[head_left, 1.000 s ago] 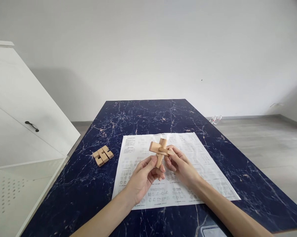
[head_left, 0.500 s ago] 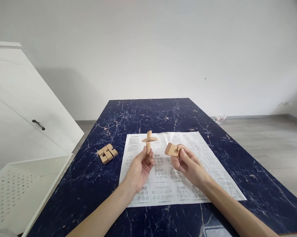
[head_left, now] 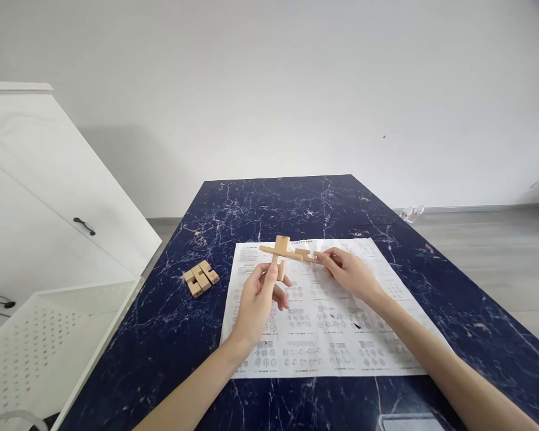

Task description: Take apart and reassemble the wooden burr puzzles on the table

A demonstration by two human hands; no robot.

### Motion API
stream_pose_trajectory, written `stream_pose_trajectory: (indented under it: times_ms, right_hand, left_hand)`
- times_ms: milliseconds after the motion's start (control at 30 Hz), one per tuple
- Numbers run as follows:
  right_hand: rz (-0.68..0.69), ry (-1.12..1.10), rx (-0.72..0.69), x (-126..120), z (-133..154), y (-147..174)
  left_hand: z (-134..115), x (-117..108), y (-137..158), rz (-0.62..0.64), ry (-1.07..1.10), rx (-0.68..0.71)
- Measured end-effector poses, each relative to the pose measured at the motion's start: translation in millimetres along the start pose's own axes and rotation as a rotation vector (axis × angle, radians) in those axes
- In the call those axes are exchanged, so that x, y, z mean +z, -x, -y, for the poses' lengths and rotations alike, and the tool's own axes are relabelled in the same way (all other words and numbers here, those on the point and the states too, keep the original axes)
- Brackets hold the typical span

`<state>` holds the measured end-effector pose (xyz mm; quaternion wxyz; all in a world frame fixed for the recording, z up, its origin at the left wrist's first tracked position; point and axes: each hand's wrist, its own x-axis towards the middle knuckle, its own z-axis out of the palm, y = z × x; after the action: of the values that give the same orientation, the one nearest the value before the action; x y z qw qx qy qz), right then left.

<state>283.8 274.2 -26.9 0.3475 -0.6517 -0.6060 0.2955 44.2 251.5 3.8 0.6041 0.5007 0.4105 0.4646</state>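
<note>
White cabinet (head_left: 63,185) alongside, left fingers (head_left: 271,276) grip crossed wooden pieces (head_left: 281,253), right fingers (head_left: 329,263) a notched piece (head_left: 302,252).

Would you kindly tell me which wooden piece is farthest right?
The notched piece in the right hand; the crossed pieces are in the left hand, while the grouped blocks lie on the table.

Table (head_left: 278,209): paper sheet (head_left: 309,326) on top; block group (head_left: 201,279) between sheet's left edge and table's left edge; phone-like item (head_left: 408,423) before sheet's near edge, right of its middle. Over sheet: crossed pieces (head_left: 280,254) in left hand (head_left: 254,304); single piece (head_left: 313,260) to their right, in right hand (head_left: 352,275). Cabinet (head_left: 67,173) left of table.
</note>
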Motion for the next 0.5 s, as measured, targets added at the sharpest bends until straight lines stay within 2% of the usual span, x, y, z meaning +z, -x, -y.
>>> stream_pose_trajectory:
  times_ms: [133,233,300,367,433,500]
  right_hand:
    - [-0.098,0.3,-0.011,4.5,-8.5,8.2]
    - [-0.164,0.39,0.003,4.6,-9.2,13.7]
    - [-0.22,0.328,-0.056,3.7,-4.8,17.0]
    - [-0.217,0.173,-0.173,2.7,2.2,21.0]
    - [-0.143,0.016,-0.292,2.3,8.5,26.1]
    - [-0.046,-0.051,-0.378,3.0,11.8,31.5]
  left_hand:
    - [0.2,2.6,0.5,0.012,-0.034,-0.006]
    - [1.0,4.3,0.2,0.015,-0.056,-0.018]
    - [1.9,4.4,-0.1,0.031,-0.083,-0.027]
    - [2.8,3.8,-0.2,0.048,-0.111,-0.03]
    - [3.5,3.0,0.3,0.063,-0.132,-0.029]
    - [4.0,2.2,1.4,0.087,-0.145,-0.026]
